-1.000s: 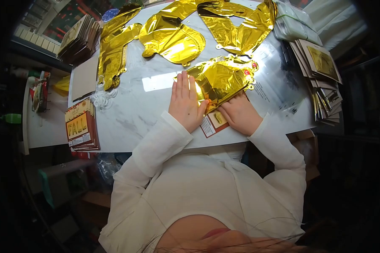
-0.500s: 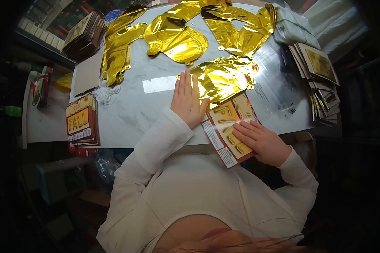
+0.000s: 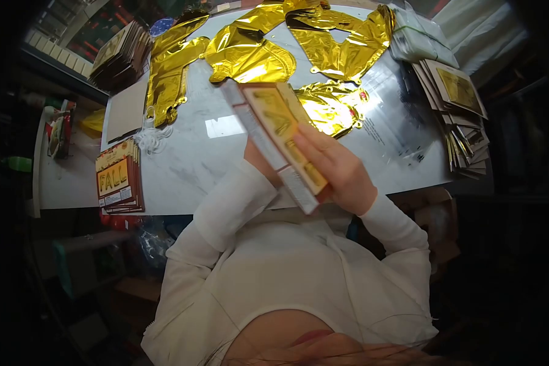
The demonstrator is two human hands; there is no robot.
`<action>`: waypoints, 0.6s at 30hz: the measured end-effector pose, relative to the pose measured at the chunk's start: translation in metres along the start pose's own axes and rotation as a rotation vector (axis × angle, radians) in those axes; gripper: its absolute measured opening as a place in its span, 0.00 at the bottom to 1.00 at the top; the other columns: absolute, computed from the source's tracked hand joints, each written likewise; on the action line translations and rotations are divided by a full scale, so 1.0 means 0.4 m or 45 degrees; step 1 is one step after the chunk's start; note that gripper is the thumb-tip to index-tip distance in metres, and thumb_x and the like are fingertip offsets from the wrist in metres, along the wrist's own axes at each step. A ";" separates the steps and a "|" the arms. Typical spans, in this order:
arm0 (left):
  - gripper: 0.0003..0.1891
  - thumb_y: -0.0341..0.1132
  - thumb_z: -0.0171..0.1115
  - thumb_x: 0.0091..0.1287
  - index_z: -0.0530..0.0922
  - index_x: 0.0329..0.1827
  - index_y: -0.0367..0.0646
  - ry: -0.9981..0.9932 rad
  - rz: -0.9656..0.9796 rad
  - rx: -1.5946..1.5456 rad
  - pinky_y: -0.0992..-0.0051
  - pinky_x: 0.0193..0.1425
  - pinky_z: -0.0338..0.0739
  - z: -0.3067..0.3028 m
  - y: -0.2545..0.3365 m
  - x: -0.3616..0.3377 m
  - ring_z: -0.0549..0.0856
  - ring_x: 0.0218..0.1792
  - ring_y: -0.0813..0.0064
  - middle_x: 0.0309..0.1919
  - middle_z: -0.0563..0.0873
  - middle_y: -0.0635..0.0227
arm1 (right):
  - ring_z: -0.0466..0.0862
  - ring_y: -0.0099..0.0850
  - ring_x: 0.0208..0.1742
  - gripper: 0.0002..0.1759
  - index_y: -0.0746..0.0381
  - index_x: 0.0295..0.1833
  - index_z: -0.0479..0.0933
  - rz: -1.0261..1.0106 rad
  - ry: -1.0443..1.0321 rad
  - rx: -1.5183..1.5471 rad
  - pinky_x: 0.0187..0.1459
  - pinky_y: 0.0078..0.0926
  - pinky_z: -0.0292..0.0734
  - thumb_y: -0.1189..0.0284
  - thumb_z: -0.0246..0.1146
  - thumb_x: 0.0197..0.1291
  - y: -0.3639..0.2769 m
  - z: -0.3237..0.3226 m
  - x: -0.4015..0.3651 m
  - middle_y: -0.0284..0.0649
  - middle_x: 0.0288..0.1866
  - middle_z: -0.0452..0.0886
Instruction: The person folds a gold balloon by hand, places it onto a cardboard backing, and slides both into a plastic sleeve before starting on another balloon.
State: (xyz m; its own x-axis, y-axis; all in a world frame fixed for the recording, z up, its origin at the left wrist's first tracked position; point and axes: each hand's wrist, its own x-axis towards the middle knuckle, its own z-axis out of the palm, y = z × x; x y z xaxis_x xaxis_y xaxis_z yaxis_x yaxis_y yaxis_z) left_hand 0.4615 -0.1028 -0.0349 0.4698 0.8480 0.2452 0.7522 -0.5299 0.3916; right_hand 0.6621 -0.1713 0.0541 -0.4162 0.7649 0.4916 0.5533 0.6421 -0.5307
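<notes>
A printed "FALL" balloon card [image 3: 271, 125] is up off the table, tilted and slightly blurred. My right hand [image 3: 341, 168] grips it along its right side, thumb and fingers closed on the card. Most of my left hand [image 3: 259, 161] is hidden behind the card's left edge, its fingers out of sight. Just beyond the card lies a crumpled gold foil balloon [image 3: 335, 110], partly covered by it in this view. A small white glare patch [image 3: 224, 127] shows on the marble-patterned tabletop [image 3: 183, 165] to the left.
Larger gold foil balloons [image 3: 247, 58] spread along the back. On the left are a stack of FALL cards [image 3: 117, 177], white string [image 3: 154, 139] and a taller card stack [image 3: 121, 52]. At right lie clear bags [image 3: 424, 38], brown cards [image 3: 454, 91] and a clear plastic sheet [image 3: 396, 122].
My right hand has lifted the FALL card from the table's front edge and swung it up and left. My left hand, flat on the foil before, is now behind the card.
</notes>
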 end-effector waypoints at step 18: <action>0.29 0.29 0.59 0.75 0.69 0.79 0.36 0.427 -0.124 -0.321 0.59 0.80 0.68 -0.046 -0.064 -0.005 0.72 0.75 0.47 0.75 0.72 0.45 | 0.66 0.46 0.87 0.34 0.58 0.83 0.69 0.334 -0.216 0.129 0.87 0.46 0.49 0.79 0.60 0.71 0.171 0.034 -0.038 0.46 0.86 0.69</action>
State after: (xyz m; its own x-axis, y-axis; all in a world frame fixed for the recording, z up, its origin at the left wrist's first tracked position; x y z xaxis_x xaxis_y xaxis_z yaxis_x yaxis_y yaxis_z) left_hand 0.4329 -0.0910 -0.0293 0.1944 0.8692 0.4547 0.6294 -0.4661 0.6218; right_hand 0.6964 -0.1382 0.0010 -0.3881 0.8970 0.2116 0.5866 0.4175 -0.6939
